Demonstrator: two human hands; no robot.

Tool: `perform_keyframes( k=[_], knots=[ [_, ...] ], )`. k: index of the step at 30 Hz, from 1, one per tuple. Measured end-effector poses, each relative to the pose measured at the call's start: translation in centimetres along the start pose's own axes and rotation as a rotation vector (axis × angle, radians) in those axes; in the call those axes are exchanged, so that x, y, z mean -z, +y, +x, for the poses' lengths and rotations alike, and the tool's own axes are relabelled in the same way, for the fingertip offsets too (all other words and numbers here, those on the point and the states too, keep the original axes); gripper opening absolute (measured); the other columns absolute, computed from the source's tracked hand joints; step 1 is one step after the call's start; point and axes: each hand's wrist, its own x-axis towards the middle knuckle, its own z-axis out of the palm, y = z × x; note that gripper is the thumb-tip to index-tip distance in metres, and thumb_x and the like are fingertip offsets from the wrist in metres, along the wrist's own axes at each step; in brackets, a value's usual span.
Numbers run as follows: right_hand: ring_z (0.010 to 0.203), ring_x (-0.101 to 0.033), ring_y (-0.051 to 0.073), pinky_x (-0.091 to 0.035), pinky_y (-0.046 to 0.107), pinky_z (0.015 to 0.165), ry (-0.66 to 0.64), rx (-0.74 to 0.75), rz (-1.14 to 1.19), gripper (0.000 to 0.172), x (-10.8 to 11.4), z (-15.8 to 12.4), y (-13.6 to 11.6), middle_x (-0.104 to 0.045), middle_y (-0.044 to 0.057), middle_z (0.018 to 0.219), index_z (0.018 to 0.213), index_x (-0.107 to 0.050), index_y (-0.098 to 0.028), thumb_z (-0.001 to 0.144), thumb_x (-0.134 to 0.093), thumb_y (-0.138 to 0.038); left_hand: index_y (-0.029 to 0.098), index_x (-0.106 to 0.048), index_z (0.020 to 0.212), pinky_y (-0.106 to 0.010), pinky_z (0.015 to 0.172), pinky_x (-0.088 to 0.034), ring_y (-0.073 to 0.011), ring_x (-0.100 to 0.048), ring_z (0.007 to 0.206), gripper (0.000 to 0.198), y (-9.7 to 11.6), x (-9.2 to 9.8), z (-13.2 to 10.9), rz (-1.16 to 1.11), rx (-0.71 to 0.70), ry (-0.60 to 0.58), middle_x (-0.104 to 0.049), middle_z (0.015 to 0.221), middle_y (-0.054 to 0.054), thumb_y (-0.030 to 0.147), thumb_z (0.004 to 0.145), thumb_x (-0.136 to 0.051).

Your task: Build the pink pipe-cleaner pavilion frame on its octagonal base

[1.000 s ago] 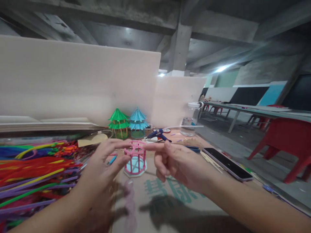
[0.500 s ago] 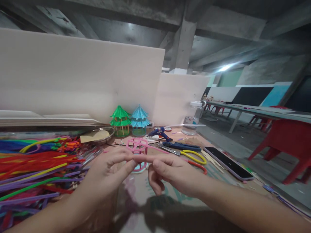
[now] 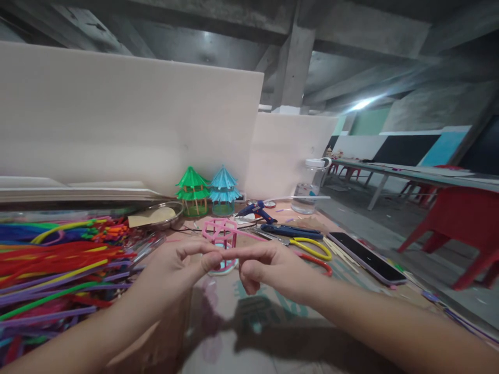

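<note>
My left hand (image 3: 171, 270) is closed in a pinch, thumb against index finger. Its fingertips meet the tip of the stretched index finger of my right hand (image 3: 273, 267), whose other fingers are curled in. Whatever lies between the fingertips is too small or hidden to make out. Just behind them stands a small pink cage-like frame (image 3: 220, 228) on a pale round base, partly covered by my fingers. A thin pink strip (image 3: 251, 235) shows between this frame and my right hand; whether the hand touches it I cannot tell.
Coloured pipe cleaners (image 3: 58, 265) pile up at left beside a metal bowl (image 3: 171, 221). Green (image 3: 192, 189) and blue (image 3: 223, 189) roofed models stand behind. A glue gun (image 3: 257, 212), dark-blue-handled pliers (image 3: 292, 231), scissors (image 3: 312, 248), a phone (image 3: 366, 257) and a water jug (image 3: 307, 187) lie rightward.
Both hands stay together at the fingertips. My right hand has risen slightly, its lower fingers curling in more, and more of the pink frame's base shows.
</note>
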Motion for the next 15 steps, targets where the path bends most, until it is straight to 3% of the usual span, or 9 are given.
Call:
perform_keyframes(
  k=[5,9,15],
  knots=[
    [0.056,-0.045,0.007,-0.036,0.023,0.057,0.014,-0.005,-0.144,0.045,0.0,-0.1,-0.3,-0.051,-0.007,0.062,0.126,-0.063,-0.025,0.084,-0.065,-0.041,0.021,-0.07,0.066,-0.033,0.065,-0.049,-0.0217,-0.063,0.07,0.035,-0.4,0.2,0.3,-0.036,0.038,0.006,-0.069,0.068,-0.003,0.052,0.077,-0.056],
    [0.058,-0.046,0.008,-0.036,0.023,0.057,0.045,0.004,-0.119,0.037,-0.3,-0.2,-0.6,-0.051,-0.007,0.064,0.116,-0.063,-0.022,0.082,-0.067,-0.037,0.021,-0.068,0.066,-0.029,0.061,-0.046,-0.0193,-0.059,0.066,0.037,-0.5,0.1,0.1,-0.017,0.043,-0.052,-0.066,0.065,-0.002,0.053,0.077,-0.055],
    [0.061,-0.049,0.01,-0.036,0.023,0.057,0.184,0.015,-0.057,0.047,-0.8,-0.3,-0.5,-0.053,-0.008,0.067,0.1,-0.046,-0.023,0.07,-0.08,-0.038,0.022,-0.068,0.065,-0.029,0.062,-0.047,-0.0186,-0.06,0.065,0.036,0.0,-1.0,-0.5,-0.056,0.032,-0.162,-0.069,0.069,-0.002,0.049,0.081,-0.051]
  ],
)
